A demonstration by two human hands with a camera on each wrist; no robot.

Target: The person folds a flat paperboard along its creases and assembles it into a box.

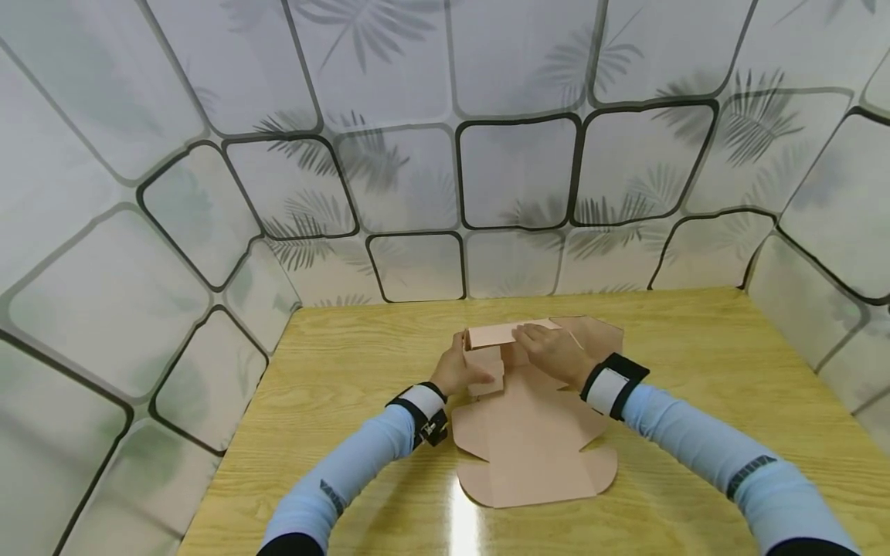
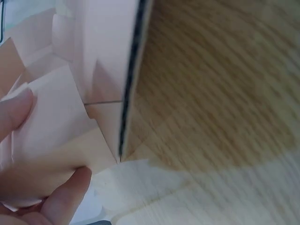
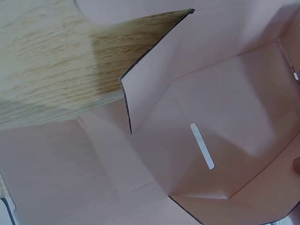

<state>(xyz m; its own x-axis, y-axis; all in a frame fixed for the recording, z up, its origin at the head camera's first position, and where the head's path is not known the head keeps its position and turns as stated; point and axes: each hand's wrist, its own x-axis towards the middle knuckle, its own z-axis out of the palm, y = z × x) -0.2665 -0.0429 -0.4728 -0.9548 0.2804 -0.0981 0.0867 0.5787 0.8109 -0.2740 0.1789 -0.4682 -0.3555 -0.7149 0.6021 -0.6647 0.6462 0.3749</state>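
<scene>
A pinkish-brown cardboard box [image 1: 535,448], partly folded, lies on the table with its long lid part flat toward me. Its back wall and left side panel [image 1: 487,369] stand folded up. My left hand [image 1: 459,369] grips the back left corner, thumb and fingers on either side of the folded panel [image 2: 51,117] in the left wrist view. Over the folded back strip [image 1: 490,334] lies my right hand [image 1: 556,351], its fingers bent over the edge. The right wrist view shows the box's inside with a narrow slot [image 3: 202,146] and one fingertip [image 3: 296,165] at the edge.
The box lies on a yellow wood-grain table [image 1: 361,347]. A pale curtain-like wall [image 1: 514,177] with dark rounded outlines and leaf prints stands behind the table and along both sides. The box's right flap [image 1: 591,336] spreads out beyond my right hand.
</scene>
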